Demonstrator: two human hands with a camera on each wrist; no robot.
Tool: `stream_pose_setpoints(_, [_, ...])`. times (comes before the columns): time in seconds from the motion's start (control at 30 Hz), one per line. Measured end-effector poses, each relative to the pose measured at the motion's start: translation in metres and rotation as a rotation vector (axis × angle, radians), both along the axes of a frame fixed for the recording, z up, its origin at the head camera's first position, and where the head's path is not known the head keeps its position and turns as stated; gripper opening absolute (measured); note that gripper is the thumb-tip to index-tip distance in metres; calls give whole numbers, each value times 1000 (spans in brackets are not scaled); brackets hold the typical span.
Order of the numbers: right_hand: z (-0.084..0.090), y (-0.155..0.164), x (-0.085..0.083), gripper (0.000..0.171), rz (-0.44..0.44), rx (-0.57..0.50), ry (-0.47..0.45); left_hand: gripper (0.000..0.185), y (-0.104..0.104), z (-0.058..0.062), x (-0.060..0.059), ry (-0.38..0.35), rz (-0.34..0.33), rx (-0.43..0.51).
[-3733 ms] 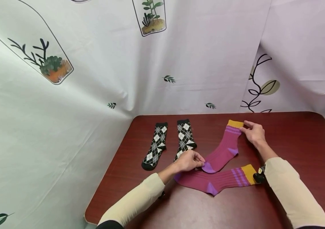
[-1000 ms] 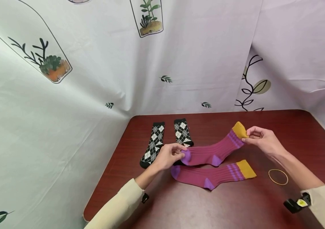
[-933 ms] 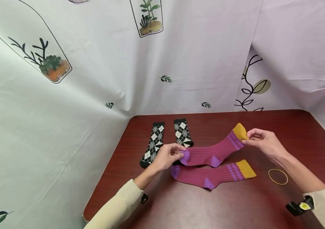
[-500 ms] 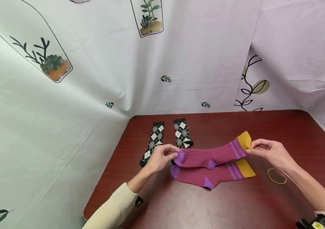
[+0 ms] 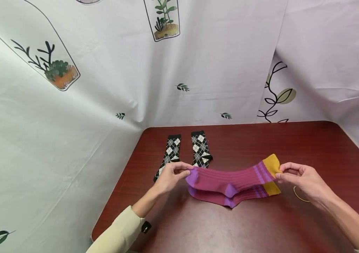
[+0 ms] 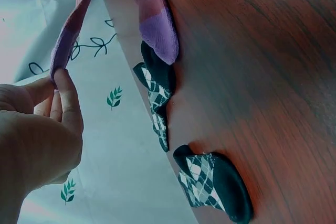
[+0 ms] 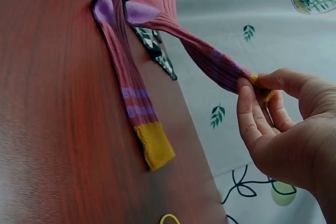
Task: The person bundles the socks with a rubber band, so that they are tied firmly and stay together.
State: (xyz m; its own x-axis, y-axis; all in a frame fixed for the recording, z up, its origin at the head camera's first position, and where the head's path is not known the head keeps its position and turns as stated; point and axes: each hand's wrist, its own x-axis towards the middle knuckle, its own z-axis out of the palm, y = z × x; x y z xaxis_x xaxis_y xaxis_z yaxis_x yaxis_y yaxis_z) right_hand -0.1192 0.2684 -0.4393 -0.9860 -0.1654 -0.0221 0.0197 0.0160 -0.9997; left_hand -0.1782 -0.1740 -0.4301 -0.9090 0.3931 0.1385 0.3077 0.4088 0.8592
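- Left hand (image 5: 170, 175): thumb and fingertips pinch the purple toe of the upper magenta sock (image 5: 230, 175).
- Right hand (image 5: 302, 179): thumb and fingers pinch that sock's yellow cuff.
- Upper magenta sock: held stretched just above the lower magenta sock (image 5: 248, 195), which lies flat mid-table (image 5: 308, 140), toward the near edge.
- Two argyle socks (image 5: 200, 149): flat near the table's far left corner.
- Rubber band (image 5: 298, 195): on the table beside the right hand.

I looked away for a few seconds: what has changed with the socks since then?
Both hands, left hand at the toe and right hand at the yellow cuff, lifted one magenta ribbed sock and carried it toward the person, over its flat mate. The black argyle socks stayed put.
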Motion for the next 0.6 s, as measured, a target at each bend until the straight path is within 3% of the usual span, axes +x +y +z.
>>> stream_pose_setpoints(0.23, [-5, -1, 10, 7, 28, -27, -41, 19, -7, -1, 3, -47, -5, -8])
stream_pose_setpoints(0.37, [-8, -1, 14, 7, 28, -10, -63, 21, -4, 7, 10, -66, -8, -32])
stream_pose_setpoints(0.47, [-13, 0, 14, 7, 18, -5, -78, 22, -2, 3, 9, -93, -21, -46])
stream_pose_setpoints(0.6, [-23, 2, 11, 8, 24, 0, -52, 21, -3, -14, 1, -112, -30, -71])
